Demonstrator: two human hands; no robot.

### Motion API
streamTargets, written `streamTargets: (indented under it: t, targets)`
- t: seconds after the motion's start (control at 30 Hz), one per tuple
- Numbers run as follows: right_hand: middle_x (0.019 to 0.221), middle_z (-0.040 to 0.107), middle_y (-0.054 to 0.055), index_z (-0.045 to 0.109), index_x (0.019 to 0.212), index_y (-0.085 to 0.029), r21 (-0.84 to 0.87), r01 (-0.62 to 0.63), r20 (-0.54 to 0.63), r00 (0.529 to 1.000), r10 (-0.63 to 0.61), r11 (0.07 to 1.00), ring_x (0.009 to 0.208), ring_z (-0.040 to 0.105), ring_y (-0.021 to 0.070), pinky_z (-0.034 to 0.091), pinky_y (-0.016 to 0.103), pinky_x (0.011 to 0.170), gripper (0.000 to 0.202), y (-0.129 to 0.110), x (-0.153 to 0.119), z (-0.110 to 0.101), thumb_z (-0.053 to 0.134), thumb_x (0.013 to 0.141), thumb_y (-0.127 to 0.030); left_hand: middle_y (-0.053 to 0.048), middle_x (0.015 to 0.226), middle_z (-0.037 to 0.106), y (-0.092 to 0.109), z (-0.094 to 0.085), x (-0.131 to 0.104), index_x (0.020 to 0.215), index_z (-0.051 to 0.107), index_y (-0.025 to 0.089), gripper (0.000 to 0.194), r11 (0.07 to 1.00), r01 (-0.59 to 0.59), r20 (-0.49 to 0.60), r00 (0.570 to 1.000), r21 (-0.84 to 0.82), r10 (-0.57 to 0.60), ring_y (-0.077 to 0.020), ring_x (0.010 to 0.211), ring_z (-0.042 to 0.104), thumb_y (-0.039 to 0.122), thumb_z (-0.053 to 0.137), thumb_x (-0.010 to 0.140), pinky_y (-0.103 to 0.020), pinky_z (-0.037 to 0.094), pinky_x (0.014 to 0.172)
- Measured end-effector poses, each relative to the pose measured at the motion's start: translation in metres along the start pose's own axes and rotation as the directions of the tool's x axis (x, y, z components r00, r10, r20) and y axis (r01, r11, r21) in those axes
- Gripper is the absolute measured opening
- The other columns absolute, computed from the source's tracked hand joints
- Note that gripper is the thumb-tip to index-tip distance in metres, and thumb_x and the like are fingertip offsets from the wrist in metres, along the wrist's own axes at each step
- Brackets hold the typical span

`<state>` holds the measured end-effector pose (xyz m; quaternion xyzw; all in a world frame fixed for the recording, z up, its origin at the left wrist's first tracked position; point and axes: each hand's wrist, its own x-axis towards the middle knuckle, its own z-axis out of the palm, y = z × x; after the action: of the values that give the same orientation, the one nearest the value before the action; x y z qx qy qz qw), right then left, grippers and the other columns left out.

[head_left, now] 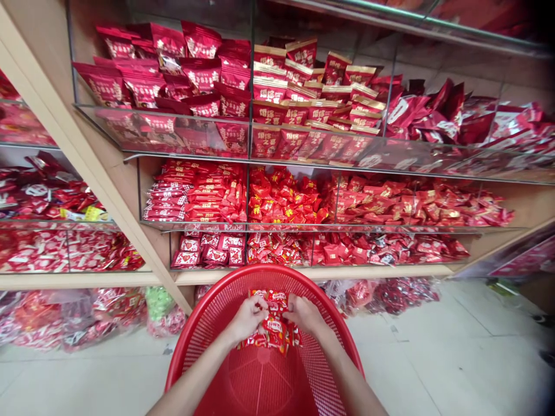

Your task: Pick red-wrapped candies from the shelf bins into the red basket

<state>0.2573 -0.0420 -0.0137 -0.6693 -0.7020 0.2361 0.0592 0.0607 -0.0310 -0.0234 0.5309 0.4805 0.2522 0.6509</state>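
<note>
With both forearms reaching down into the red basket (269,270), the left hand (248,318) and right hand (306,315) meet at a cluster of shiny red sweet packets (274,325), one hand on each side! Left fingers curled inward, tips right up against the wrappers; right fingers bent too, at the opposite edge. Is either pinching a packet? Can't tell, the tips blend into the wrappers. Flanking the cluster like that looks like a way to stop loose, slippery packets sliding apart, and the packets sit inside the basket, towards its shelf side, above the ribbed bottom.

And what a backdrop! The basket stands right by the pale shelf edge (381,273), within easy reach of the compartments. Clear dividers part the kinds, gold-edged packets (269,115) grouped together, transparent fronts presumably there to hold them in while showing them off. Below, plastic bags (390,294) lie on the tiled floor (390,358)
</note>
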Motion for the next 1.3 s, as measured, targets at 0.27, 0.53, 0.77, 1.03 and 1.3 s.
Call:
streamTargets:
  t: [0.27,0.53,0.77,1.03,1.3]
  targets:
    - [0.082,0.065,0.002,0.057,0.083,-0.020,0.012,-0.001,-0.040,0.999,0.002,1.000,0.081,0.058,0.0169,0.032,0.023,0.063,0.013,0.001,0.000,-0.001,0.061,0.078,-0.032,0.013,0.053,0.042,-0.006,0.020,0.004,0.082,0.041,0.021,0.025,0.997,-0.037,-0.035,0.999,-0.073,0.035,-0.0040,0.038,0.044,0.038,0.056,0.072,-0.019,0.039,0.042]
    - [0.078,0.064,0.002,0.057,0.079,-0.020,0.028,-0.012,-0.063,0.998,0.014,1.000,0.077,0.057,0.0161,0.031,0.023,0.061,0.012,0.000,0.000,-0.004,0.061,0.078,-0.031,0.012,0.055,0.042,-0.015,0.027,0.010,0.085,0.039,0.023,0.025,0.998,-0.029,-0.068,0.997,-0.056,0.025,-0.0105,0.045,0.057,0.034,0.057,0.071,-0.021,0.042,0.045]
    - [0.072,0.062,0.000,0.055,0.074,-0.020,0.067,-0.030,-0.053,0.998,0.033,0.997,0.071,0.056,0.0148,0.030,0.022,0.058,0.014,0.001,0.000,-0.005,0.063,0.075,-0.032,0.002,0.087,0.057,-0.007,0.022,-0.004,0.088,0.048,0.022,0.016,0.910,-0.121,-0.152,0.969,0.398,0.195,-0.0110,0.067,0.059,0.028,0.054,0.075,-0.025,0.046,0.063]
    - [0.075,0.063,0.002,0.056,0.074,-0.020,0.045,-0.049,-0.015,0.999,0.050,0.998,0.073,0.057,0.0151,0.031,0.022,0.059,0.014,-0.002,-0.001,-0.008,0.064,0.074,-0.032,-0.008,0.126,0.049,0.001,0.015,-0.018,0.107,0.051,0.024,0.027,0.499,-0.165,0.069,0.976,0.851,0.205,-0.0198,0.105,0.057,0.031,0.047,0.082,-0.031,0.044,0.086]
    - [0.064,0.060,0.000,0.055,0.073,-0.019,0.156,0.137,-0.151,0.982,-0.113,0.978,0.060,0.053,0.0129,0.031,0.022,0.055,0.027,-0.021,0.008,-0.041,0.052,0.083,-0.044,-0.005,0.105,0.059,0.014,0.011,-0.015,0.092,0.056,0.023,0.025,0.448,-0.224,0.077,0.944,0.866,0.322,-0.0178,0.087,0.061,0.037,0.037,0.088,-0.027,0.045,0.072]
